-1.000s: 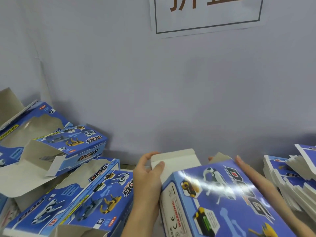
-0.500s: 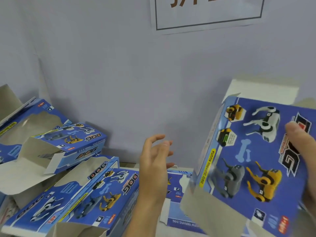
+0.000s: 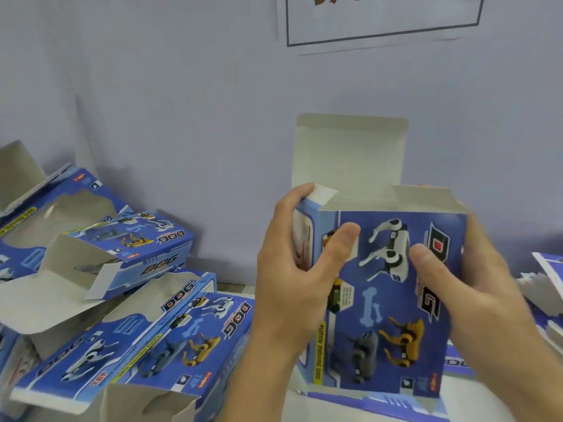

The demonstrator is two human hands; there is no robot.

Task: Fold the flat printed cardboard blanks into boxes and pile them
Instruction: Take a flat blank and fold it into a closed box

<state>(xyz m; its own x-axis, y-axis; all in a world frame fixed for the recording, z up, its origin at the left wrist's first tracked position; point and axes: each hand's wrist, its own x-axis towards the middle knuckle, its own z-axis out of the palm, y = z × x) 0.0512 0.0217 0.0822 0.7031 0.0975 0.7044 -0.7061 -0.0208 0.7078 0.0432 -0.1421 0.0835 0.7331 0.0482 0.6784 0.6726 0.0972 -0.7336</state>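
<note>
Now both hands, left (image 3: 292, 269) and right (image 3: 475, 287), grip a box (image 3: 393, 300), top flap unclosed; several folded boxes (image 3: 146, 336) piled at tabletop's left edge.

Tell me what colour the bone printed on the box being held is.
Pale blue, on the box's darker blue panel; the bone shows in the head view.

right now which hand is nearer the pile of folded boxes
Left. The left hand grips the held box's left side, right beside the pile of folded boxes. The right hand holds the box's far side, further from it.
</note>
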